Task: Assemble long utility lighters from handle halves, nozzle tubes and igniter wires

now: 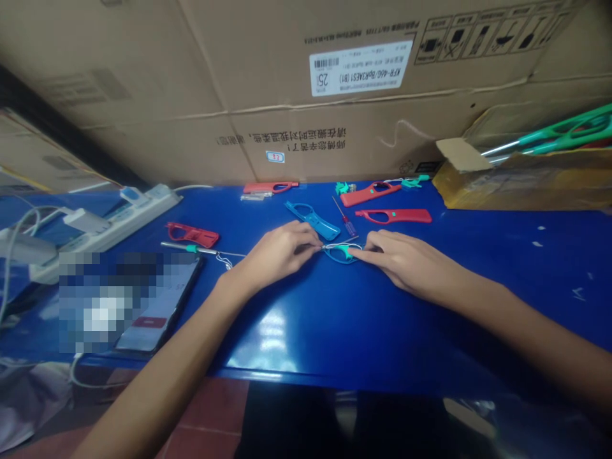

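Between my two hands, just above the blue tabletop, is a blue lighter shell half with a green trigger and a thin white wire. My left hand pinches its left end; whether the fingertips also catch the wire I cannot tell. My right hand is closed around the right end, its index finger touching the trigger. Another blue shell half lies just beyond my hands. Beside that rests a screwdriver with a dark translucent handle.
Red lighter shells lie toward the back and left. Near my left forearm are a metal lighter tube and a phone. A power strip stands at left; an open box of green lighters at right. Large cardboard forms the back.
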Demonstrator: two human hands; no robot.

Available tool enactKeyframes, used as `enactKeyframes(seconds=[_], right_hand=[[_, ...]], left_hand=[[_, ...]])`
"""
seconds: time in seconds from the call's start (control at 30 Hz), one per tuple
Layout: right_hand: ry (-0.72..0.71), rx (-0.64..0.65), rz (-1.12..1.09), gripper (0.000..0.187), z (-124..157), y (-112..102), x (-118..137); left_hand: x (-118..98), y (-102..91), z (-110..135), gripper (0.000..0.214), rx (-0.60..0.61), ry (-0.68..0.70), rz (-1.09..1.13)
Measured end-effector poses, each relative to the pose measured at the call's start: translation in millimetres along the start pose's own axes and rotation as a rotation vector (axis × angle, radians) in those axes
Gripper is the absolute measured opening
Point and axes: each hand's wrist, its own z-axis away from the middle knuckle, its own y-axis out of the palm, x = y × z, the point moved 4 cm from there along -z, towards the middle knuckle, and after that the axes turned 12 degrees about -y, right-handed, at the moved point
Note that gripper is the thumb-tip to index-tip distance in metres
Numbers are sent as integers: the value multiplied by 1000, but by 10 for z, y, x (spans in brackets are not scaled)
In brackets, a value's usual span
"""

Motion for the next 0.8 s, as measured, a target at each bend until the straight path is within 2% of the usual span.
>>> enactKeyframes(seconds=[0.3, 0.5, 0.7, 0.8], right_hand=[[-16, -46, -29, 46, 7, -15, -63], [-22, -38, -53, 37, 11, -19, -69], [146, -189, -135, 40, 69, -76, -180], [157, -229, -171, 36, 77, -58, -224]], left_hand=[[8, 39, 2, 21, -11, 7, -12], [11, 57, 3, 19, -28, 0, -34], [-41, 56, 12, 16, 58, 2, 3], [-61, 40, 36, 14, 128, -27, -32]])
